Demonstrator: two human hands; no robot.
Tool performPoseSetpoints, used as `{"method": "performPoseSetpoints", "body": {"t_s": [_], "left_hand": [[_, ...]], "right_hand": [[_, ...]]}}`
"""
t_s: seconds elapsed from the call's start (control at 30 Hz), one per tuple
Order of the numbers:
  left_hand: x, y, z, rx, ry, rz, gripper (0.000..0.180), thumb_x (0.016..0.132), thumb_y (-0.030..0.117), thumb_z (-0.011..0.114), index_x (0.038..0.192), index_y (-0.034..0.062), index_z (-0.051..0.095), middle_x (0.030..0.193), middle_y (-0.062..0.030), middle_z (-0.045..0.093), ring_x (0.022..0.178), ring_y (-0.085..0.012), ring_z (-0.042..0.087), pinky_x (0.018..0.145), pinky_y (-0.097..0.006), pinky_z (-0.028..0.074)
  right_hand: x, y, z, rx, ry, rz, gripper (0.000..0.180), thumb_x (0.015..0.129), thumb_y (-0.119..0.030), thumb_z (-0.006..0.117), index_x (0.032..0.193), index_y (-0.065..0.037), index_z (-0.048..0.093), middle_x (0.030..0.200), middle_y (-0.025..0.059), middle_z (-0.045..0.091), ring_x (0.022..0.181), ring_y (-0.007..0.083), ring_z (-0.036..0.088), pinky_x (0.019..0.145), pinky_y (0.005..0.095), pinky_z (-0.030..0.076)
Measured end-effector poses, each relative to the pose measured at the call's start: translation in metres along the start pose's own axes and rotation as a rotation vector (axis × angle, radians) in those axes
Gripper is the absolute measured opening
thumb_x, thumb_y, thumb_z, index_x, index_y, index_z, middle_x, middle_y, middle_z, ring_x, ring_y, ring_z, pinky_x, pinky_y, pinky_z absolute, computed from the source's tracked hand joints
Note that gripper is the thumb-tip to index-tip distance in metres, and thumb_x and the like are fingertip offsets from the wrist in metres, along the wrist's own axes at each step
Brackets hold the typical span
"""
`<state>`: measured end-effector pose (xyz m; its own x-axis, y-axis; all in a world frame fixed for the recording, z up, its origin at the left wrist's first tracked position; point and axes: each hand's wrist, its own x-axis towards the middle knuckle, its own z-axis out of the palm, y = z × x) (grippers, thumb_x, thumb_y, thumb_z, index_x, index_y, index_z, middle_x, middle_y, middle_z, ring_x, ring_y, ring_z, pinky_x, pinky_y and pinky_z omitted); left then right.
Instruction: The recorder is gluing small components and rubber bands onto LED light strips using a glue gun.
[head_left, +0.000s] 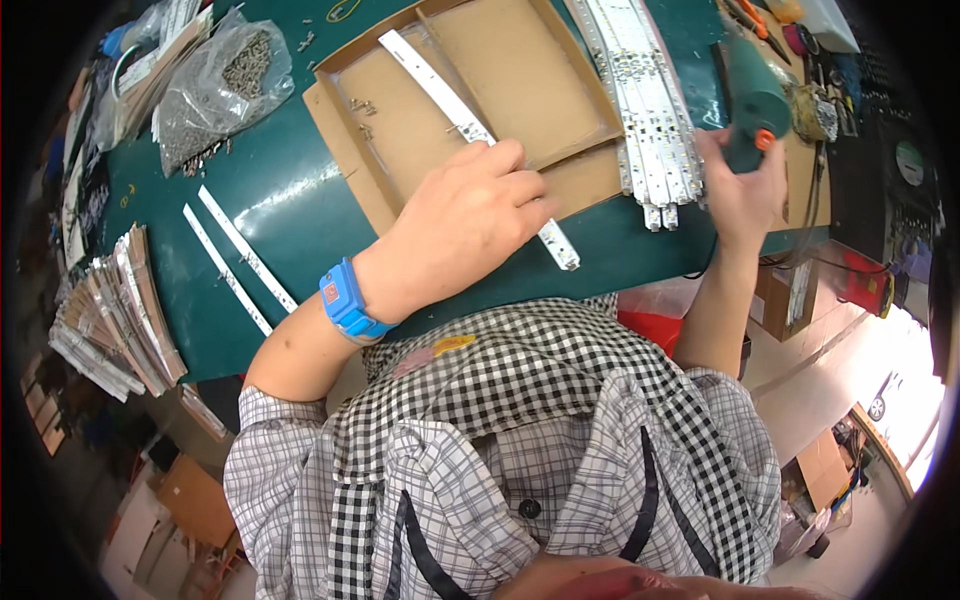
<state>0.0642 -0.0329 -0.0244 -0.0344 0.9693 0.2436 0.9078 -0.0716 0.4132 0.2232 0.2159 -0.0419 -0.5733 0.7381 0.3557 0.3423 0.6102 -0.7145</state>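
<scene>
Checked shirt fabric [520, 430] fills the lower part of the view, closest to the lens, with both forearms rising from it toward a green table [300, 200]. The left hand [470, 220], a blue wristband [348, 300] on its wrist, lies palm down with fingers curled over a long white LED strip [470, 125], pressing it against a flat cardboard tray [500, 70]; the strip runs diagonally across the tray and its near end juts past the cardboard's edge by the hand. The right hand [735, 185] is closed around the grip of a teal electric screwdriver [752, 100], held upright at the table's right side. Between the two hands a stack of similar white strips [650, 100] rests beside the tray. Small screws [362, 105] sit loose on the cardboard. Farther left, two thin strips [240, 255] lie on the green surface, a clear bag of screws [225, 85] lies beyond them, and bundles of strips [115, 310] are piled at the table's left edge.
</scene>
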Motion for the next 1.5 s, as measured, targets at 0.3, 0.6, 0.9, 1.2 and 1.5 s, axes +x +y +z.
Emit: {"method": "performPoseSetpoints", "body": {"t_s": [0.3,0.6,0.9,1.2,1.5], "left_hand": [[-0.046,0.026,-0.053,0.175,-0.153,-0.031,0.026,0.069,0.014,0.064,0.094,0.0066,0.071,0.093,0.0012,0.061,0.084,-0.0170,0.052,0.071,-0.030,0.043],[-0.166,0.013,-0.085,0.183,-0.225,-0.398,0.021,0.071,0.008,0.065,0.089,0.0066,0.075,0.094,-0.0004,0.068,0.085,-0.0171,0.058,0.076,-0.031,0.047],[-0.212,-0.009,-0.074,0.152,-0.093,-0.538,0.025,0.068,-0.002,0.067,0.092,0.0030,0.073,0.099,-0.0058,0.068,0.091,-0.0254,0.062,0.081,-0.035,0.052],[-0.201,-0.005,-0.098,0.011,-0.256,-0.667,0.036,0.068,-0.007,0.069,0.103,0.0037,0.070,0.105,-0.0084,0.067,0.096,-0.0293,0.062,0.086,-0.039,0.051],[-0.078,-0.077,-0.067,0.262,0.131,-0.413,0.017,0.075,0.008,0.073,0.092,0.0062,0.072,0.086,-0.0092,0.070,0.082,-0.0279,0.060,0.073,-0.039,0.048]], "right_hand": [[0.006,-0.003,0.010,-0.163,-0.074,-0.033,0.044,0.071,-0.013,0.085,0.104,-0.001,0.059,0.084,0.0085,0.065,0.076,0.0149,0.060,0.076,0.0284,0.049],[0.012,0.005,0.016,0.057,-0.090,0.164,0.047,0.074,0.003,0.080,0.116,0.001,0.057,0.088,0.0025,0.058,0.080,0.0122,0.057,0.079,0.0262,0.048],[0.011,0.009,-0.018,0.521,-0.038,0.174,0.049,0.075,0.018,0.066,0.120,0.004,0.053,0.088,0.0054,0.055,0.086,0.0149,0.057,0.086,0.0292,0.048],[-0.051,-0.066,-0.025,0.762,-0.271,0.248,0.074,0.069,0.008,0.068,0.137,0.008,0.039,0.087,0.0076,0.050,0.082,0.0165,0.055,0.076,0.0288,0.047],[-0.094,-0.095,0.044,0.587,-0.447,0.357,0.036,0.078,0.009,0.070,0.111,0.003,0.056,0.090,0.0024,0.059,0.083,0.0111,0.058,0.076,0.0255,0.049]]}}
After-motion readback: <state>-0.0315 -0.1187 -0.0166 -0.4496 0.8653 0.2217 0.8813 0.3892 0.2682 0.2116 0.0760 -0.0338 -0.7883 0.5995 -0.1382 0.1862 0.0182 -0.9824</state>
